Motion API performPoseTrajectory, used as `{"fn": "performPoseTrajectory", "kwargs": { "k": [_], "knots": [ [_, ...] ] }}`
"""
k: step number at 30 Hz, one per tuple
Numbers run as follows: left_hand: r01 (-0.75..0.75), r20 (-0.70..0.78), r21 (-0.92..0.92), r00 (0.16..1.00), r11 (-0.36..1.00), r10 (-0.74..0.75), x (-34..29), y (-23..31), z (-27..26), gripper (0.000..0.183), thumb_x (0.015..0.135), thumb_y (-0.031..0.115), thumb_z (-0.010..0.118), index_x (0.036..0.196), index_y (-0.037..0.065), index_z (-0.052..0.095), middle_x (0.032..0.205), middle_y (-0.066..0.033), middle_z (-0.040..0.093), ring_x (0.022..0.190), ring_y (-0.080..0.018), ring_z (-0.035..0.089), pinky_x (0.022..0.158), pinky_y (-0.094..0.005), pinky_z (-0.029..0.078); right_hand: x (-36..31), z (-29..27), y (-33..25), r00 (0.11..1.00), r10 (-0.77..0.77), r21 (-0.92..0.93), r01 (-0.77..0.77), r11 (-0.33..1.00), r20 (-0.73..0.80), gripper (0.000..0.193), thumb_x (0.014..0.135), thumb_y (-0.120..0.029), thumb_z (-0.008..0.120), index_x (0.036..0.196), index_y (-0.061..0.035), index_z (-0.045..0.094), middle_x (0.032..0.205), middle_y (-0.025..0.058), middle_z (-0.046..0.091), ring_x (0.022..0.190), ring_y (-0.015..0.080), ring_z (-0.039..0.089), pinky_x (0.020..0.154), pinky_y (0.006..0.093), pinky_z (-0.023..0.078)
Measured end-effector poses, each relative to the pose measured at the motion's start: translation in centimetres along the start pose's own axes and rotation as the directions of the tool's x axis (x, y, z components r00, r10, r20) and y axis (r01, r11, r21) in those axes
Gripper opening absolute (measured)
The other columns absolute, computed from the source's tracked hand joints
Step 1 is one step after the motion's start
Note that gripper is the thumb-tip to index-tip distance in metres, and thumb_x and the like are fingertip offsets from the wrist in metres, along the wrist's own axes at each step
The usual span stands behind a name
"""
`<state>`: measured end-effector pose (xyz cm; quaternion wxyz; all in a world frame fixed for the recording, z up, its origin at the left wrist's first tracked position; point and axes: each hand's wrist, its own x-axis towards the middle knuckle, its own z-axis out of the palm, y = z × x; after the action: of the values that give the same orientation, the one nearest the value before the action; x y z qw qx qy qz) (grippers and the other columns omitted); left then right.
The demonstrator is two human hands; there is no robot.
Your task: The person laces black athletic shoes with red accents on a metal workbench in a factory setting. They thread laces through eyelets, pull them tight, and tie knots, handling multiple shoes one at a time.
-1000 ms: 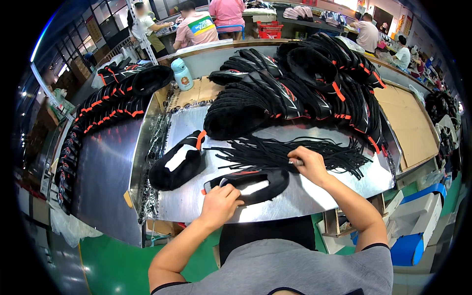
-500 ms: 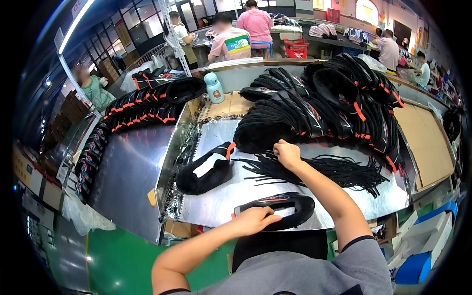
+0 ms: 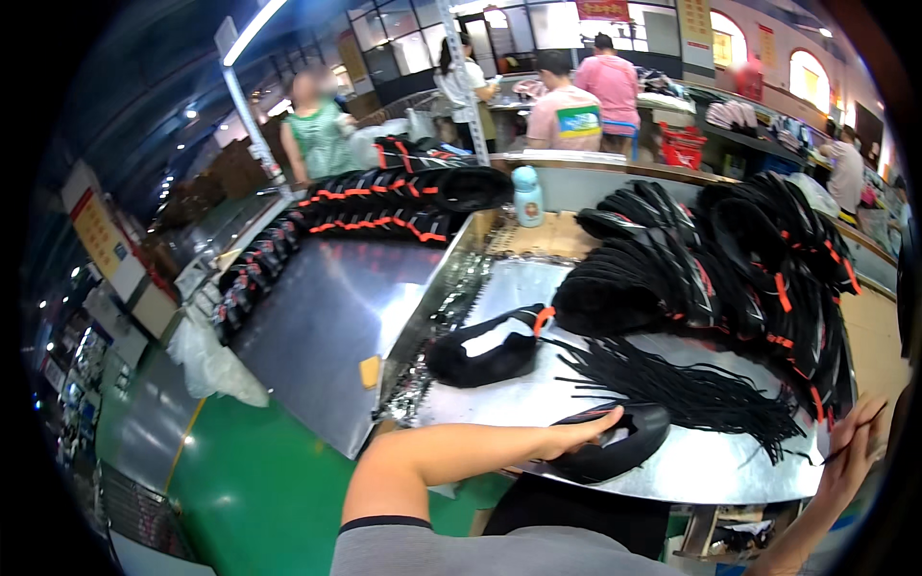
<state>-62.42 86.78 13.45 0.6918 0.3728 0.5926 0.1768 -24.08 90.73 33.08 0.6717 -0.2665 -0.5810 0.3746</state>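
Near the table's front edge lies a black shoe upper (image 3: 642,444), its opening facing up. My left hand (image 3: 578,438) grips its near side, fingers reaching toward the opening. Far out to the right, past the table's corner, my right hand (image 3: 855,444) is pinched on a thin black shoelace, of which only short bits show. A loose bundle of black shoelaces (image 3: 687,389) spreads across the metal tabletop behind the held upper. Another black shoe upper (image 3: 485,348) with an orange heel tab rests to the left of the bundle.
Stacked black shoe uppers (image 3: 663,264) fill the back of the metal table (image 3: 706,472). More uppers (image 3: 375,204) line the side table (image 3: 317,302) at left. A light-blue bottle (image 3: 528,199) stands at the back. Several people work beyond; one in green (image 3: 322,134) stands at left.
My right hand has moved from the lace bundle out to the far right, with a lace in it. My left hand stays at the near upper. The view has swung left.
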Motion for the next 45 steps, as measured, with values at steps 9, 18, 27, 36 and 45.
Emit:
{"fn": "performPoseTrajectory", "kwargs": {
  "k": [9,18,27,36,45],
  "knots": [
    [0.085,-0.107,-0.128,0.989,0.988,-0.099,-1.3,-1.6,-0.2,0.085,0.096,0.076,0.031,0.14,0.005,0.051,0.123,-0.0167,0.064,0.116,-0.0217,0.057,0.1,-0.0348,0.042,-13.4,14.6,19.6,0.542,0.752,0.067,-0.825,0.561,0.376,0.009,0.097,-0.015,0.067,0.099,-0.0067,0.063,0.081,-0.001,0.064,0.058,0.0022,0.045,0.05,0.0203,0.032],
    [-0.381,-0.156,-0.675,0.91,0.631,0.383,-2.1,-2.3,3.5,0.062,0.104,0.057,0.044,0.143,0.01,0.048,0.13,-0.0036,0.061,0.114,-0.0138,0.056,0.096,-0.0309,0.042,-14.1,14.6,14.8,0.629,0.652,0.08,-0.742,0.665,0.423,0.011,0.099,-0.015,0.065,0.097,-0.0054,0.062,0.079,-0.0017,0.066,0.059,0.0015,0.046,0.051,0.0193,0.035],
    [-0.618,-0.506,-0.044,0.691,0.785,0.516,-4.2,0.5,8.5,0.028,0.103,0.028,0.06,0.095,0.004,0.072,0.093,-0.0007,0.07,0.088,-0.0094,0.062,0.083,-0.0263,0.049,-12.4,12.4,14.0,0.63,0.673,-0.07,-0.708,0.703,0.388,0.01,0.096,-0.012,0.068,0.095,-0.0022,0.068,0.079,0.0014,0.071,0.068,0.0031,0.058,0.06,0.0202,0.044],
    [-0.578,-0.56,-0.049,0.691,0.814,0.457,-3.6,-0.2,8.7,0.022,0.101,0.026,0.064,0.097,0.005,0.071,0.096,0.0003,0.068,0.087,-0.0084,0.061,0.08,-0.0265,0.049,-10.8,12.1,12.4,0.532,0.711,-0.427,-0.569,0.702,0.46,0.012,0.095,-0.012,0.068,0.099,-0.0004,0.066,0.081,0.0021,0.072,0.07,0.0054,0.061,0.062,0.0225,0.048],
    [-0.566,-0.527,-0.158,0.742,0.809,0.416,-2.2,-2.8,7.7,0.023,0.098,0.023,0.069,0.11,0.003,0.07,0.105,-0.0012,0.068,0.094,-0.0101,0.061,0.085,-0.0278,0.05,-11.2,10.5,10.5,0.62,0.583,-0.384,-0.44,0.812,0.525,0.019,0.102,-0.01,0.058,0.117,0.0014,0.054,0.095,0.0115,0.072,0.07,0.0149,0.064,0.063,0.0287,0.052]
  ]
}}
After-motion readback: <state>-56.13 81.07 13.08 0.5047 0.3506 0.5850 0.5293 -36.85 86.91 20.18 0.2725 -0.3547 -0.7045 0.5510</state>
